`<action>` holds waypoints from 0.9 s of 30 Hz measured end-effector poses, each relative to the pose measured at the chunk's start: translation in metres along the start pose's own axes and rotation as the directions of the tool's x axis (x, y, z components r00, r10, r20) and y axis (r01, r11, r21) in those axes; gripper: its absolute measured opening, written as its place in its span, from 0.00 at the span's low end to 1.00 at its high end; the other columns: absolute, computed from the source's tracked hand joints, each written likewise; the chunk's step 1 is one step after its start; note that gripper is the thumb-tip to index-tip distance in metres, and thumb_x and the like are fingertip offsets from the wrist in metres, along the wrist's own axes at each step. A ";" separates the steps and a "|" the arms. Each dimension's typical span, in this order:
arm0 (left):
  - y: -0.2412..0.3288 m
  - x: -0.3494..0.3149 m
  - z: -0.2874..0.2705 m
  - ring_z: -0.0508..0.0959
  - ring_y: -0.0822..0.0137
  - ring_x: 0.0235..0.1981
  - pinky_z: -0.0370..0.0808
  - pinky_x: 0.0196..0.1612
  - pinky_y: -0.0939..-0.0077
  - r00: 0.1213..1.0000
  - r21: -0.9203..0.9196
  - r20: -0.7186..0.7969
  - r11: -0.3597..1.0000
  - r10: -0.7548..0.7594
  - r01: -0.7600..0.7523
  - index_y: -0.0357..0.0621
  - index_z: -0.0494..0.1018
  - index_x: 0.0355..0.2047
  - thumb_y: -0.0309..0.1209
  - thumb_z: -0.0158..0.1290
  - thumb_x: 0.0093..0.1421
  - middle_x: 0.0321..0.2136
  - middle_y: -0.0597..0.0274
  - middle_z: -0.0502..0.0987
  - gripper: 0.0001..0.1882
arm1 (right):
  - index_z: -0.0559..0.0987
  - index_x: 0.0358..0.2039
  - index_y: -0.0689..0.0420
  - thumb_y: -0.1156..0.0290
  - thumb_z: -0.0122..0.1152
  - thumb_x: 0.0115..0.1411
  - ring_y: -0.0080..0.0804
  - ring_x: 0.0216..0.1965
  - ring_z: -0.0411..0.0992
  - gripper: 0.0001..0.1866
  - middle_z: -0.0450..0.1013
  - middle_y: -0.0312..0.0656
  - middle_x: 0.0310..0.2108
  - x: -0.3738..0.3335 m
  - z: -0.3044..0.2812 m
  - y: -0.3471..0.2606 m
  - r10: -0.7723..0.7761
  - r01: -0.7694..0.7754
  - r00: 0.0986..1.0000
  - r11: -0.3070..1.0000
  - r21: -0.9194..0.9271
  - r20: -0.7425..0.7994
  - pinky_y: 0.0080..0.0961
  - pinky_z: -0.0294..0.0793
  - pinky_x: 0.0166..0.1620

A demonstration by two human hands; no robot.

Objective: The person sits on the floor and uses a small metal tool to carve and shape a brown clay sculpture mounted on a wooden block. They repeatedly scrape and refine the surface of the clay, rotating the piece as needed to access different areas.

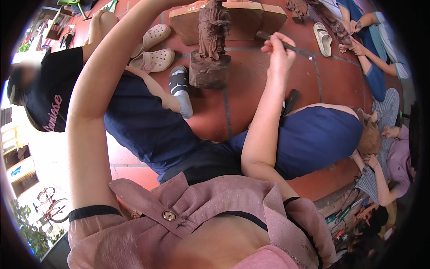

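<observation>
A dark brown carved wooden statue [214,33] stands upright on its blocky base [209,71], on the floor in front of me. My right hand [280,48], right of the statue, is closed around the handle of a slim dark brush [295,50]. The brush's broader end points left toward the statue without touching it. My left arm reaches up and over to the top edge, toward the statue's upper end. That hand lies beyond the picture, so its fingers and anything in them are hidden.
A large pale-sided wooden block [251,20] lies behind the statue. Cream clogs [157,60] and a white sandal [322,39] rest on red tiles [251,80]. A person in a black shirt [53,89] sits at left; others at right handle carved wood [369,134]. Tools and cables [345,213] lie lower right.
</observation>
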State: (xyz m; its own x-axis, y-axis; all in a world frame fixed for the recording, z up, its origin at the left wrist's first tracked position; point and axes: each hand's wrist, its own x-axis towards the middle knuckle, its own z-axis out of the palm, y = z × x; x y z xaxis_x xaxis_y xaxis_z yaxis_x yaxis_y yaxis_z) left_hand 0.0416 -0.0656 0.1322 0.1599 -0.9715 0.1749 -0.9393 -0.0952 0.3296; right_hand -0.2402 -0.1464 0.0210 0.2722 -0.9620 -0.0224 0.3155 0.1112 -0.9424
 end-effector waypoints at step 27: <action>0.040 0.018 0.093 0.77 0.49 0.37 0.74 0.41 0.59 0.943 -0.045 -0.263 0.979 -0.203 0.198 0.40 0.74 0.33 0.32 0.56 0.47 0.34 0.48 0.76 0.13 | 0.77 0.36 0.58 0.57 0.45 0.67 0.27 0.20 0.72 0.18 0.74 0.41 0.22 0.013 -0.039 0.127 0.573 -0.574 0.817 0.792 -0.207 -0.073 0.25 0.74 0.23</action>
State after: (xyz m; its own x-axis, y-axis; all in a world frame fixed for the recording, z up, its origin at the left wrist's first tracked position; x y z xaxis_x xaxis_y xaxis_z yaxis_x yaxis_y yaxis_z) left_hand -0.0217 -0.1066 0.0628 0.4214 -0.8398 0.3424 -0.8743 -0.2758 0.3995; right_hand -0.2320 -0.1543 -0.1116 0.3369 -0.7400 -0.5822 -0.0943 0.5887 -0.8028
